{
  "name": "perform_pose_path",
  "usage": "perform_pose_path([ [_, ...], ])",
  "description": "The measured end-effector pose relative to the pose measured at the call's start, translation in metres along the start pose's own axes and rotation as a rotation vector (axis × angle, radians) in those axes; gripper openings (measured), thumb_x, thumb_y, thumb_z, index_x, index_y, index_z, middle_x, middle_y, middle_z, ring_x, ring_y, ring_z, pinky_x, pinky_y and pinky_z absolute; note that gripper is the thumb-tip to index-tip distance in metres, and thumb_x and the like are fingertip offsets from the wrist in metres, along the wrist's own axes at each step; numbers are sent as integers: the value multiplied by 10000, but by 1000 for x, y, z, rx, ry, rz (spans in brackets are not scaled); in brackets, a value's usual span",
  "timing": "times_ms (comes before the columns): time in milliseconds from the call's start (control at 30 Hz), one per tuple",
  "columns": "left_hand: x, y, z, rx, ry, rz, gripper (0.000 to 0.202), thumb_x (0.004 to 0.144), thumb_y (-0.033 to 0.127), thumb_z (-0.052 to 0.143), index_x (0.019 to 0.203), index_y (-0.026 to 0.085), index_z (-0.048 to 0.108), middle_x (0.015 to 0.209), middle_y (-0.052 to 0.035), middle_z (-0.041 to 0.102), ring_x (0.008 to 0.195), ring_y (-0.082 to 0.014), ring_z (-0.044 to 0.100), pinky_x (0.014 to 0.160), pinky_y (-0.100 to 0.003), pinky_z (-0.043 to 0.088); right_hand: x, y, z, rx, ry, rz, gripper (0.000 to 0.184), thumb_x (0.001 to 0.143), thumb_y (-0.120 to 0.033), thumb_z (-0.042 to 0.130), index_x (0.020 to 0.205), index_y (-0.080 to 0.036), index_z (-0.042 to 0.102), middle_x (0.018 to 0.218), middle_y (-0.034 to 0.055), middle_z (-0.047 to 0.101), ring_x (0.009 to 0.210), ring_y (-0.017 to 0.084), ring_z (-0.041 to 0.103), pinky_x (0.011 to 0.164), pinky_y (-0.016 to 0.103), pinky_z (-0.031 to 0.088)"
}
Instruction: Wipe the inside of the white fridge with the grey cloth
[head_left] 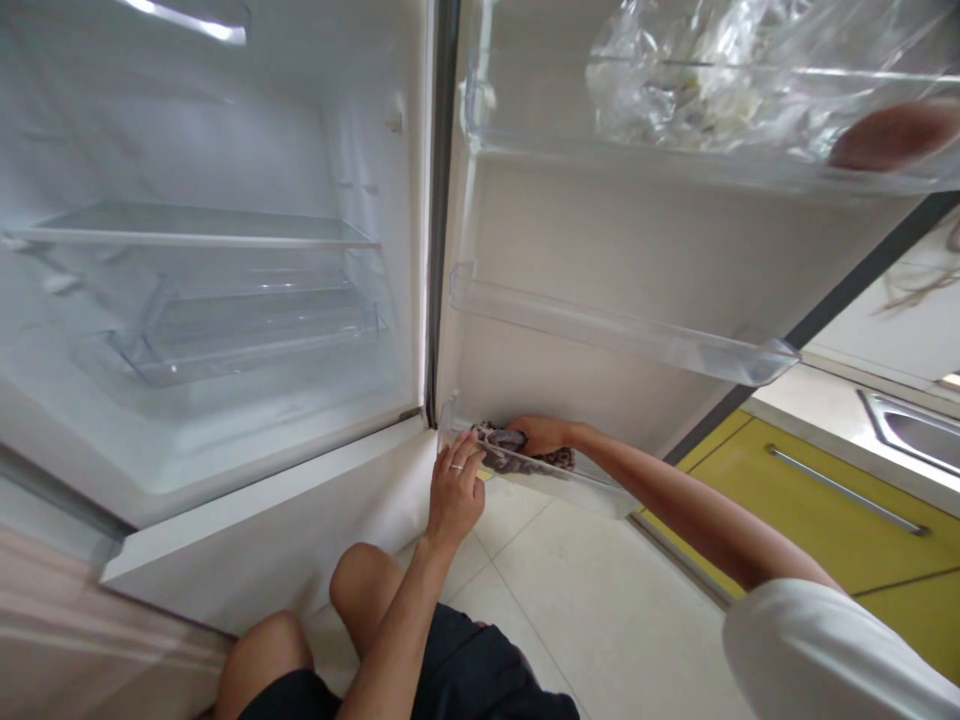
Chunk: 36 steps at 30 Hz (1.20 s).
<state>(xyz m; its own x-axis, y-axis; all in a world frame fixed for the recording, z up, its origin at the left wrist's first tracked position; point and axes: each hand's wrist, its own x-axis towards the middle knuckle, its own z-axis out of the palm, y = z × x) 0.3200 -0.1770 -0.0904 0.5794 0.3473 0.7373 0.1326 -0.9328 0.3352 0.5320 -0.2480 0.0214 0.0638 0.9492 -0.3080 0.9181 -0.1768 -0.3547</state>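
The largest thing is a refrigerator (240, 160), standing open, with pale inner walls, a glass shelf (210, 225) and a clear drawer (255, 345) below it. Its door (637, 235) is swung open on the right, and its inside surface is plain and whitish. Under the door there is a floor (600, 600) of light, large tiles. To the right of the door stands a yellow cabinet (757, 500) with a long metal handle, and over it is a pale tabletop (806, 405) with a metal sink. On the door, the upper shelf (540, 150) carries shiny plastic bags (705, 90); the middle shelf (600, 325) is transparent. In the lowest shelf (596, 490) lies a dark patterned cloth (502, 438), partly seen through the clear front wall. The right hand (544, 435) reaches inside this shelf and grasps the cloth. The left hand (457, 490) touches the shelf's front edge near the hinge end; I cannot tell if it grips the edge or only rests there. The smallest thing is a ring (456, 467) on a left finger.
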Motion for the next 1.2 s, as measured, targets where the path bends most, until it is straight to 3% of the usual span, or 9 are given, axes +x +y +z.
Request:
perform_pose_path([
  [300, 3, 4, -1, -41, 59, -21, 436, 812, -27, 485, 1151, 186, 657, 1455, -132, 615, 1435, -290, 500, 1141, -537, 469, -101, 34, -3, 29, -63, 184, 213, 635, -202, 665, 815, -178, 777, 723, -18, 728, 673, 158, 623, 578, 219, 406],
  [467, 4, 6, -2, -37, 54, -19, 441, 803, -34, 488, 1136, 199, 658, 1457, -118, 614, 1433, -292, 503, 1128, -537, 481, -116, 24, -2, -54, 14, 208, 210, 664, -177, 661, 827, -206, 789, 781, 21, 767, 701, 185, 663, 617, 245, 403],
  [600, 3, 6, -3, -17, 70, -17, 441, 794, -42, 495, 1134, 187, 657, 1438, -127, 627, 1419, -293, 516, 1116, -523, 496, -118, 20, 4, -154, 106, 201, 305, 732, -206, 654, 993, -260, 803, 951, 41, 800, 860, 237, 729, 715, 271, 473],
  [667, 3, 6, -3, -13, 77, -14, 441, 797, -44, 497, 1138, 185, 658, 1429, -127, 632, 1415, -292, 519, 1117, -519, 498, -125, 23, 11, -214, 261, 206, 415, 766, -204, 627, 1145, -293, 774, 1096, 47, 790, 966, 260, 735, 776, 301, 518],
  [767, 1, 6, -1, -20, 80, -21, 446, 809, -38, 490, 1152, 195, 657, 1429, -119, 629, 1414, -287, 516, 1120, -520, 496, -145, 31, 22, -327, 686, 135, 529, 794, -180, 597, 1300, -286, 704, 1290, 81, 723, 1096, 273, 711, 880, 350, 561],
  [867, 4, 9, 2, -34, 95, -48, 439, 816, -22, 492, 1148, 213, 655, 1407, -109, 636, 1398, -288, 527, 1109, -523, 500, -165, 38, 25, -447, 1125, 46, 449, 858, -249, 628, 1302, -252, 692, 1290, 123, 702, 1132, 281, 684, 946, 387, 563],
  [967, 14, 15, 2, -21, 122, -102, 418, 809, -16, 490, 1115, 221, 649, 1291, -108, 683, 1315, -292, 585, 1055, -505, 528, -170, 42, 17, -519, 1410, 49, 427, 890, -356, 670, 1300, -240, 666, 1256, 149, 684, 1142, 301, 658, 966, 430, 553],
  [1067, 26, 20, -1, 12, 113, -173, 425, 829, 16, 493, 1180, 215, 624, 1139, -108, 701, 1157, -288, 644, 957, -481, 558, -153, 41, 5, -531, 1498, 55, 438, 893, -390, 673, 1300, -229, 645, 1262, 160, 662, 1150, 313, 643, 992, 451, 535],
  [1200, 33, 23, -3, 17, 81, -184, 462, 836, 25, 498, 1239, 221, 607, 1077, -90, 685, 1070, -274, 648, 920, -460, 556, -105, 25, -11, -541, 1429, -3, 376, 925, -346, 635, 1283, -230, 652, 1308, 164, 639, 1214, 322, 604, 1046, 447, 495],
])
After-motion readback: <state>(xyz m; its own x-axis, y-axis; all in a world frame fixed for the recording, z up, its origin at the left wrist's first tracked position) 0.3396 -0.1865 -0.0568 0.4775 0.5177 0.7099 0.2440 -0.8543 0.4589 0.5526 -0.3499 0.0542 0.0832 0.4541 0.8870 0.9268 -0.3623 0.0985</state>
